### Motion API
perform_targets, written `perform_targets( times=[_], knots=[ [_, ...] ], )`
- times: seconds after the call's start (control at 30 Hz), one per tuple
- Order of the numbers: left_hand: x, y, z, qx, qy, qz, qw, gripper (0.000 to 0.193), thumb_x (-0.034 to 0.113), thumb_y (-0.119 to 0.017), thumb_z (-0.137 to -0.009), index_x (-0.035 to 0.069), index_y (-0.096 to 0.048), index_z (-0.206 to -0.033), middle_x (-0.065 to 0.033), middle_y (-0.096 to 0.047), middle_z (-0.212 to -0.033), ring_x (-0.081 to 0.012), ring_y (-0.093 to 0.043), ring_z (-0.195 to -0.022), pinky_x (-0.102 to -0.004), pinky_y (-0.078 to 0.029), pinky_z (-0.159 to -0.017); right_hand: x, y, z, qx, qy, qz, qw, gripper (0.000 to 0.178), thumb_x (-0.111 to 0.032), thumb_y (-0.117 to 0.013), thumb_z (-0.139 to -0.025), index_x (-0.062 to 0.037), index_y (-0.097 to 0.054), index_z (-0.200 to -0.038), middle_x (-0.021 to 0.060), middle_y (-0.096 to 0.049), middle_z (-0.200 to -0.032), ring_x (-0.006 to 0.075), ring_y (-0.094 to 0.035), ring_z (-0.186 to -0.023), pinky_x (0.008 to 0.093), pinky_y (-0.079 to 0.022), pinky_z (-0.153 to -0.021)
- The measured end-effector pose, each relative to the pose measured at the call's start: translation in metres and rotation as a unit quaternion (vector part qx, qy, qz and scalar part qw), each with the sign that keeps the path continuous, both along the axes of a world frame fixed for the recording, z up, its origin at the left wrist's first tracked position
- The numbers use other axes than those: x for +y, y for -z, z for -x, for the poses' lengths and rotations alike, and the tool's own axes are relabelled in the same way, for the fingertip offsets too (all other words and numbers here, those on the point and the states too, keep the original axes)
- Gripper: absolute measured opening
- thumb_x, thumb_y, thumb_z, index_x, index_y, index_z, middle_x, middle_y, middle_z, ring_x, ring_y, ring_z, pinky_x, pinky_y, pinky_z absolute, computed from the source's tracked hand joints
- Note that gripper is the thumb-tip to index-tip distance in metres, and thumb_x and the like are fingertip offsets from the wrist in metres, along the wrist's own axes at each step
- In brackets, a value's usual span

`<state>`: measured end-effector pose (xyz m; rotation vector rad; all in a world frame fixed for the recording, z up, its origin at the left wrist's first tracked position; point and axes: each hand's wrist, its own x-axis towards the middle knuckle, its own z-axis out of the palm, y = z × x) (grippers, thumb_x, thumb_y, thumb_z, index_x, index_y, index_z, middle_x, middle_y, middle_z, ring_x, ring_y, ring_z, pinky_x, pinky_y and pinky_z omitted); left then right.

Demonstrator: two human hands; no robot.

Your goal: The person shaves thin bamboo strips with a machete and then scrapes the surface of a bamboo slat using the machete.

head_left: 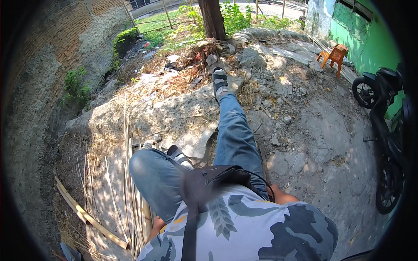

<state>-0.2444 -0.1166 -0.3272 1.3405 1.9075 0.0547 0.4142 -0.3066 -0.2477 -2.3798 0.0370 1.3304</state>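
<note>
Only a short stretch of bare skin of my left hand or forearm [157,224] shows, low beside my bent left thigh. It is right by a bundle of long, thin bamboo strips [130,191]; whether it touches them I cannot tell. On the other side, a bit of my right hand or forearm [282,196] shows by my hip, next to a thin black cord [267,185]. The fingers of both hands are hidden by my body and clothes. A black crossbody bag [217,176] lies across my lap. A brown strip [264,163] runs beside my outstretched right leg.
A thick split bamboo pole [93,215] lies at the left. Ahead are a broken concrete ledge [174,113], rubble and a tree trunk [212,19]. An orange plastic chair [336,56] and a black motorbike [385,117] stand right. Grey-blue cloth [69,252] shows lower left.
</note>
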Motion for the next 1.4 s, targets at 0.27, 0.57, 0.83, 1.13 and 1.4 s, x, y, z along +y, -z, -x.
perform_targets(
  times=[0.27,0.57,0.83,1.13,1.4],
  knots=[
    [0.031,-0.004,-0.077,-0.097,-0.030,0.031,0.994,0.041,0.034,-0.075,-0.083,-0.001,-0.072,-0.106,-0.0186,-0.075,-0.098,-0.0328,-0.072,-0.097,-0.0427,-0.055,-0.086,-0.081,0.131,-0.051,-0.072,-0.051,-0.023,0.996,0.055,-0.041,-0.081,-0.080,0.0037,-0.075,-0.112,0.0212,-0.077,-0.101,0.0326,-0.076,-0.094,0.0455,-0.057,-0.083],
    [-0.041,0.062,-0.038,-0.014,-0.183,-0.085,0.979,0.036,0.023,-0.074,-0.083,-0.003,-0.068,-0.106,-0.0227,-0.072,-0.098,-0.0365,-0.070,-0.101,-0.0450,-0.054,-0.090,-0.041,0.052,-0.035,-0.087,-0.098,-0.029,0.991,0.054,-0.042,-0.082,-0.079,0.0026,-0.075,-0.109,0.0190,-0.076,-0.100,0.0291,-0.075,-0.092,0.0440,-0.056,-0.080],
    [-0.034,0.014,-0.076,0.160,-0.348,-0.056,0.922,0.077,0.021,-0.076,-0.080,-0.001,-0.040,-0.145,-0.0300,-0.042,-0.141,-0.0520,-0.050,-0.127,-0.0555,-0.045,-0.106,-0.047,0.015,-0.043,-0.146,-0.112,-0.043,0.982,0.052,-0.042,-0.082,-0.079,0.0016,-0.075,-0.106,0.0170,-0.076,-0.099,0.0261,-0.075,-0.091,0.0426,-0.055,-0.077],
    [-0.008,-0.002,-0.055,0.072,-0.179,0.104,0.976,0.067,0.035,-0.075,-0.084,0.003,-0.058,-0.140,-0.0269,-0.051,-0.144,-0.0452,-0.054,-0.131,-0.0520,-0.046,-0.109,0.019,-0.050,-0.079,-0.264,0.045,-0.163,0.950,0.049,-0.041,-0.082,-0.079,0.0006,-0.074,-0.104,0.0125,-0.074,-0.094,0.0219,-0.073,-0.085,0.0399,-0.053,-0.072],
    [-0.011,0.007,-0.052,0.024,-0.162,0.047,0.985,0.065,0.038,-0.076,-0.086,-0.002,-0.061,-0.135,-0.0283,-0.063,-0.134,-0.0420,-0.058,-0.129,-0.0464,-0.046,-0.111,0.185,-0.127,-0.147,-0.449,-0.041,-0.350,0.821,0.026,-0.025,-0.076,-0.086,-0.0008,-0.068,-0.090,0.0074,-0.065,-0.071,0.0174,-0.062,-0.065,0.0387,-0.049,-0.063]
  ],
)
